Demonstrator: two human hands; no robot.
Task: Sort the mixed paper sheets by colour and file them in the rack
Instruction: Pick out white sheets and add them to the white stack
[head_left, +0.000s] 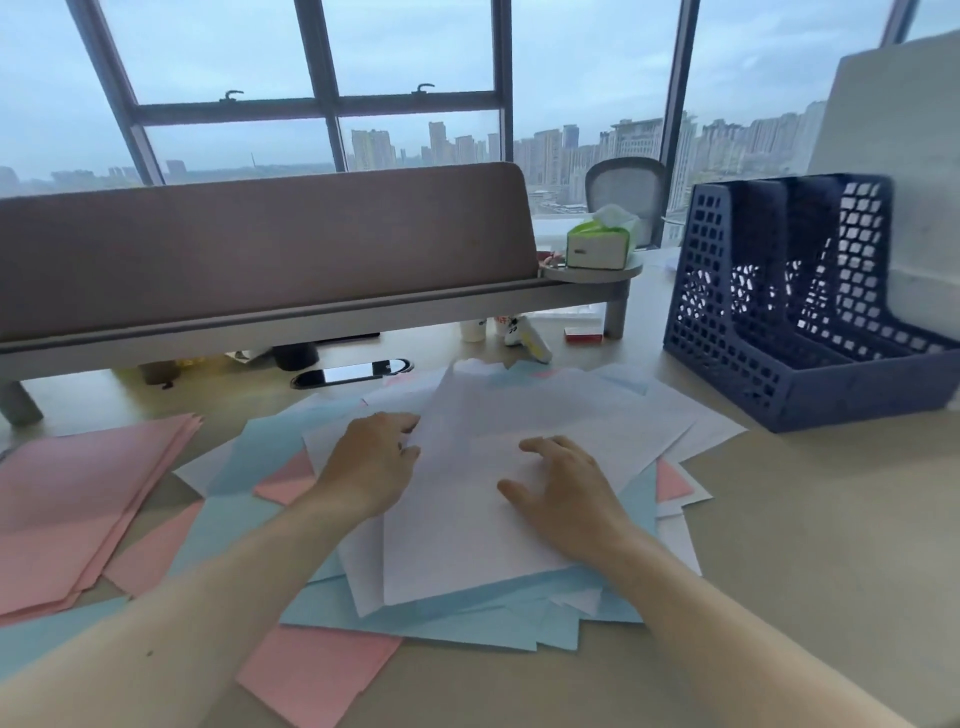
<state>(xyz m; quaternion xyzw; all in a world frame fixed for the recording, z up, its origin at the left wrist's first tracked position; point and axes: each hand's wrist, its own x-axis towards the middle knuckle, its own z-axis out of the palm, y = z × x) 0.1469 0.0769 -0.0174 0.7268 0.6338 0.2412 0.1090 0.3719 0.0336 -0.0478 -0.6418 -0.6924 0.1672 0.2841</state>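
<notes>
In the middle of the desk, toward its front edge, the pile lies under both my hands: white sheets on top, blue sheets and a few pink ones fanned out beneath. My right hand lies flat on the top white sheet, fingers straight and spread, pressing it down. My left hand is at that sheet's left edge, fingers curled, their tips hidden by the paper, so I cannot tell whether they pinch one sheet, several or none. That is the risk, I think: the whites overlap askew, and a lift from the edge could drag a blue one along and spoil the sort. If my right palm slides, the whole fan may drift onto the pink stack at the left edge. The rack stands at the far right, well apart, its slots showing no paper; loose sheets carried that far could splay and spill.
</notes>
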